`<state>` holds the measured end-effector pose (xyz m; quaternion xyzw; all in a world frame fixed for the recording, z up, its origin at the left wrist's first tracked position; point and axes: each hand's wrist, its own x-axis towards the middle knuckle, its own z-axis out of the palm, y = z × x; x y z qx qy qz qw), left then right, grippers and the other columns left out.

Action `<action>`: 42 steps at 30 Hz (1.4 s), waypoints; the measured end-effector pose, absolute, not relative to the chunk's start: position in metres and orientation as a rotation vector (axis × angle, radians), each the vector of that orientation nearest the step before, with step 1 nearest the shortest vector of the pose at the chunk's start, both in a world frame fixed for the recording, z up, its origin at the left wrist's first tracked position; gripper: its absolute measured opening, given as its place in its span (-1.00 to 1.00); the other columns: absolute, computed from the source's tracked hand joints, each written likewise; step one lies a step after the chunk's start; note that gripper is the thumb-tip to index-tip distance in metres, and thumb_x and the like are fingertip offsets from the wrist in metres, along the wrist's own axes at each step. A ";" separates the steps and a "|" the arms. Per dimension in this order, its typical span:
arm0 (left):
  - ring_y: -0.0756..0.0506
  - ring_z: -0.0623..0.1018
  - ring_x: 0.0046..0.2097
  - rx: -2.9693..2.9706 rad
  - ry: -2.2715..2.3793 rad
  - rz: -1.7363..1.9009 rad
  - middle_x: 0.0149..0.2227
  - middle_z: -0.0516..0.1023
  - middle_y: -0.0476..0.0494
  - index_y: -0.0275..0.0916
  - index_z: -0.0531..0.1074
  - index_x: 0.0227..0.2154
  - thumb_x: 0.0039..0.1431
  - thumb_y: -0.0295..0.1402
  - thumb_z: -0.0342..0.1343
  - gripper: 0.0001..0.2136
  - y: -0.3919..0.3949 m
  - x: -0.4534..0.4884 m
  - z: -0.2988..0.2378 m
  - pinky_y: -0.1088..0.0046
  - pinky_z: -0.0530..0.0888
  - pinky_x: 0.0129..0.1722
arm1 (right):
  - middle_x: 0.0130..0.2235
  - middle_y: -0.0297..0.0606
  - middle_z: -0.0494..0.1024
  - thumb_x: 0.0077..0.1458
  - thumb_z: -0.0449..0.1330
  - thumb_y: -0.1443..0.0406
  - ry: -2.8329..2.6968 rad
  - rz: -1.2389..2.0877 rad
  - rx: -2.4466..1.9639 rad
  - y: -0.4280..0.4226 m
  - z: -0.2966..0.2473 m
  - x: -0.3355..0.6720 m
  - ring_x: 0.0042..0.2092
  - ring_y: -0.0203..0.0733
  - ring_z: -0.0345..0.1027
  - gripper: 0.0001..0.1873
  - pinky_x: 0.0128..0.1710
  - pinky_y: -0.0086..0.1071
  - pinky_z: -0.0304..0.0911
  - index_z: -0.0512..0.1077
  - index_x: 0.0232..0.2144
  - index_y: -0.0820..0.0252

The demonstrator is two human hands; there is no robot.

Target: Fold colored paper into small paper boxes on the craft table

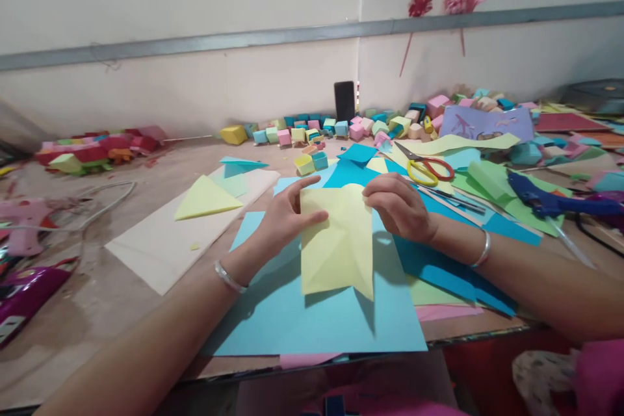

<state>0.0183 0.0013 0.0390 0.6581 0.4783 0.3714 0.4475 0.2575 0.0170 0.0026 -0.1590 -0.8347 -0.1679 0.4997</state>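
Note:
A pale yellow sheet of paper (336,240), marked with crossing creases, is raised slightly above a light blue sheet (273,318) and casts a shadow on it. My left hand (290,211) grips its left edge, thumb lying on the front and index finger stretched past the top corner; the other fingers are hidden behind. At the upper right corner my right hand (400,205) pinches the paper between thumb and curled fingers. To the left, a folded yellow triangle (207,198) rests on a white sheet (156,250).
Scissors (424,166) with red and yellow handles lie beyond my right hand. A blue glue gun (556,198) is at the right, a pink one (24,221) at the left. Several small paper boxes (302,130) line the wall near a phone (344,101).

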 end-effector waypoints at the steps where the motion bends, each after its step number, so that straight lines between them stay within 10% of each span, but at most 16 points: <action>1: -0.12 0.55 -0.27 1.579 1.171 0.940 -0.19 0.55 -0.16 -0.25 0.29 0.13 -0.08 -0.27 0.31 -0.34 0.002 0.018 0.037 0.42 0.52 -0.37 | -0.19 -0.19 0.52 0.18 0.05 0.44 -2.027 -0.439 -0.424 0.020 0.002 0.257 -0.14 -0.18 0.36 -0.84 -0.17 -0.26 0.26 0.34 -0.23 0.12; 13: -0.06 0.53 -0.28 1.793 1.326 1.046 -0.22 0.56 -0.11 -0.25 0.39 0.04 -0.05 -0.41 0.18 -0.50 0.013 0.015 0.015 0.50 0.46 -0.36 | 0.25 -0.65 0.23 0.20 0.14 0.07 -2.356 -0.924 -0.147 -0.012 0.015 0.239 0.30 -0.23 0.01 -0.56 0.32 -0.05 -0.09 0.22 0.13 -0.37; 25: -0.08 0.53 -0.33 1.761 1.358 0.976 -0.23 0.49 -0.08 -0.22 0.17 0.18 -0.17 -0.47 0.23 -0.25 -0.003 0.027 0.017 0.44 0.48 -0.35 | 0.30 -0.54 0.16 0.23 0.10 0.15 -2.472 -0.890 -0.022 -0.030 0.016 0.220 0.32 -0.28 -0.08 -0.49 0.27 -0.16 0.09 0.15 0.21 -0.19; 33: -0.08 0.52 -0.28 1.802 1.413 1.045 -0.18 0.49 -0.11 -0.19 0.25 0.15 -0.10 -0.51 0.12 -0.36 -0.004 0.027 0.020 0.43 0.48 -0.32 | -0.23 -0.35 0.53 0.20 0.10 0.37 -2.371 -0.887 -0.009 -0.019 0.012 0.232 0.02 -0.29 0.27 -0.82 0.23 -0.17 0.14 0.49 -0.21 0.13; 42: -0.07 0.52 -0.29 1.457 1.269 1.097 -0.09 0.52 -0.15 -0.21 0.41 0.07 -0.17 -0.54 0.09 -0.39 0.020 0.008 0.021 0.50 0.43 -0.42 | -0.06 -0.20 0.54 0.22 0.07 0.43 -2.587 -0.860 -0.324 0.004 0.013 0.241 0.00 -0.14 0.37 -0.84 -0.01 -0.19 0.27 0.43 -0.18 0.24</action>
